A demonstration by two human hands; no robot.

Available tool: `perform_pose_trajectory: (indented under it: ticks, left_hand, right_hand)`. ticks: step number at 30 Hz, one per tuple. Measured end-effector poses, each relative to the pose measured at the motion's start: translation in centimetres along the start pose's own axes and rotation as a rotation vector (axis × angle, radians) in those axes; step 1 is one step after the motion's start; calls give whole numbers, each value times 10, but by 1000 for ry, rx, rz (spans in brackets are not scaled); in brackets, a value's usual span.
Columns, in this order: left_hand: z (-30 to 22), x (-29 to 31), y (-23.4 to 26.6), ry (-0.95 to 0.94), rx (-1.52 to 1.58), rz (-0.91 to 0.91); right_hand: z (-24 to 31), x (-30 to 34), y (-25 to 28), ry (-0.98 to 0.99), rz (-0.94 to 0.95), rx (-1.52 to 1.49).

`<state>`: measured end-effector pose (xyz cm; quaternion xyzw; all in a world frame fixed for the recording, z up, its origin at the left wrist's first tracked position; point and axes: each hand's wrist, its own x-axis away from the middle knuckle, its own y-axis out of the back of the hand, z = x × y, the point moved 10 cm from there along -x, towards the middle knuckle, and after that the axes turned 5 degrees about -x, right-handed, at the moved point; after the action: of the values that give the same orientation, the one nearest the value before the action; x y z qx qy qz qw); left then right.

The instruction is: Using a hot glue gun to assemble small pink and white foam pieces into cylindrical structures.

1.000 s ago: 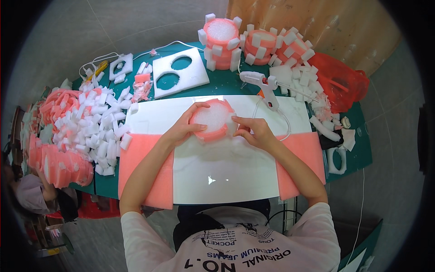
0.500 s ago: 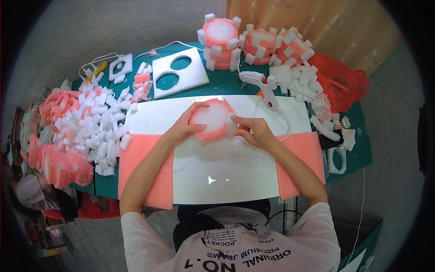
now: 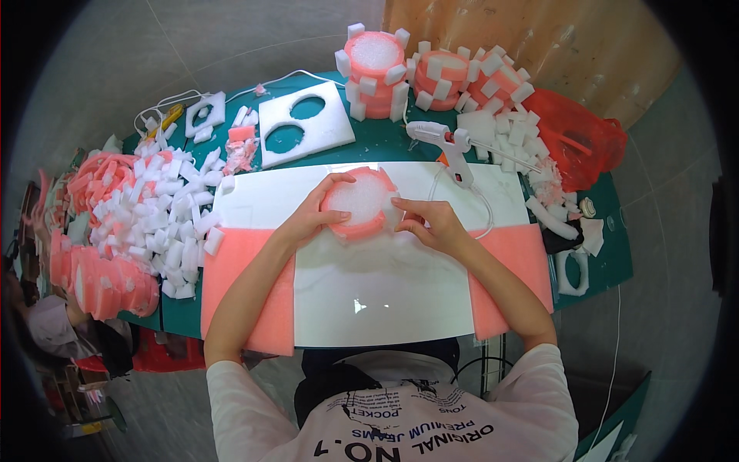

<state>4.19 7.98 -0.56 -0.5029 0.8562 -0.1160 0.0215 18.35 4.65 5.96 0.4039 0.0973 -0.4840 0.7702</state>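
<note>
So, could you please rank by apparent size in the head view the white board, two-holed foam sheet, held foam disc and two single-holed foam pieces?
1. White board
2. Two-holed foam sheet
3. Held foam disc
4. Left single-holed foam piece and right single-holed foam piece: they look alike, so unranked.

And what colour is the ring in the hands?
The ring is pink, best seen in the head view.

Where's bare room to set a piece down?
Near part of the white board, between the pink foam pads; a smaller patch between the white foam blocks and left hand. Crowded: the left end, under those blocks, and far right, with glue gun and red bag.
</note>
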Motion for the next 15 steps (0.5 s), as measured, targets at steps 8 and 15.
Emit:
perform_pose_trajectory:
  ticks: [8,15]
  left_hand:
    - [-1,1,-1,-15,-14,12]
    - [-3,2,-3,-7,-11,21]
  right_hand:
    - [-7,2,-2,-94,28,-18]
    - [-9,3,-3,-109,35,-44]
